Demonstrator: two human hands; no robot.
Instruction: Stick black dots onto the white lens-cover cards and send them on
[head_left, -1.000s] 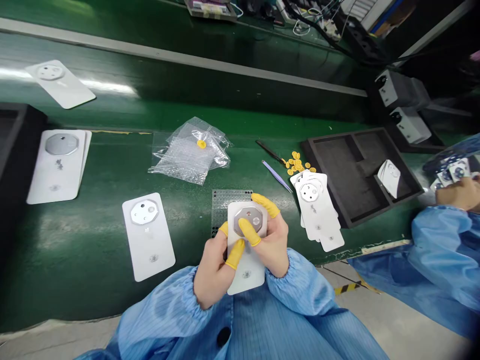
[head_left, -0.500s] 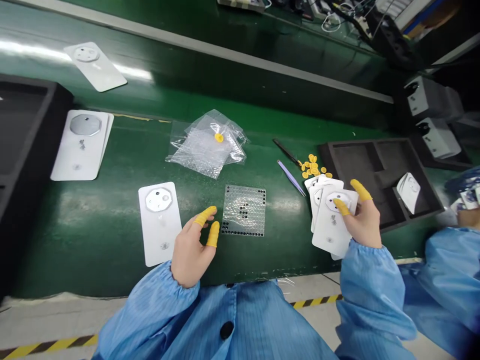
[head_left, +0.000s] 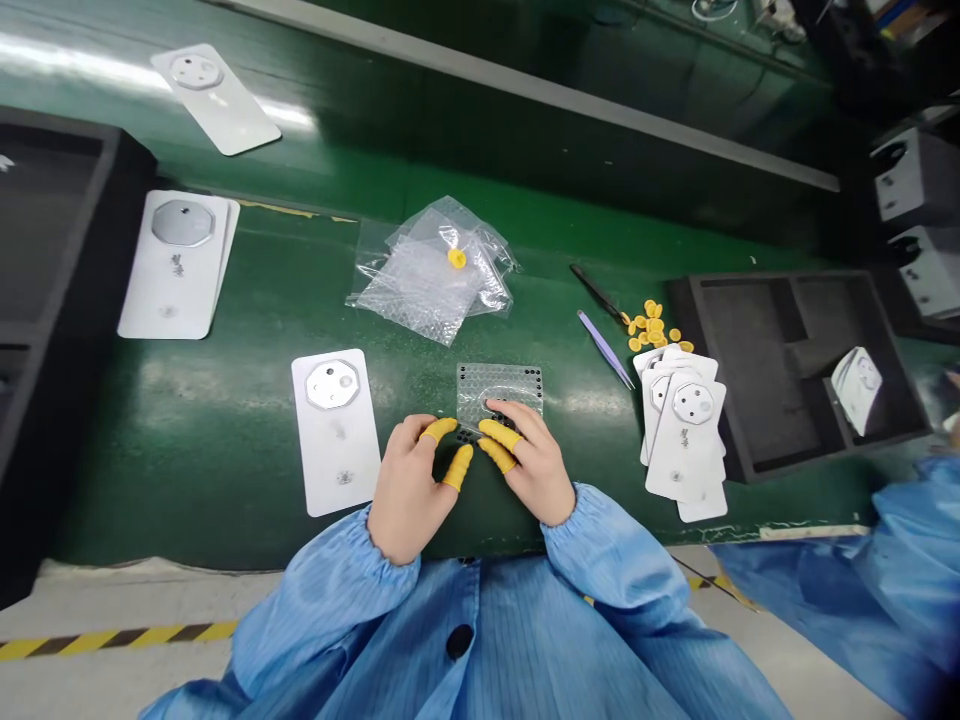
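A clear sheet with small black dots [head_left: 472, 385] lies in front of me, its near edge bent up. My right hand [head_left: 534, 462], with yellow finger covers, pinches that near edge between thumb and finger. My left hand [head_left: 416, 480] is at the sheet's near left corner, thumb and covered finger apart, with nothing visible between them. Left of it lies a white card with an octagonal panel [head_left: 337, 430]. A fanned pile of similar cards [head_left: 682, 440] rests at the right, below small yellow pieces [head_left: 654, 325].
Crumpled clear bags [head_left: 435, 270] with one yellow piece lie behind the sheet. Purple tweezers [head_left: 606, 350] and a black tool [head_left: 596, 290] are to the right. Black trays [head_left: 806, 455] stand at both sides. More cards [head_left: 171, 290] lie at left. Another person's blue sleeve [head_left: 911, 530] shows at right.
My right hand has left the card pile and moved left to the clear sheet, whose near edge is now lifted. My left hand has come nearer the sheet. The view has shifted slightly.
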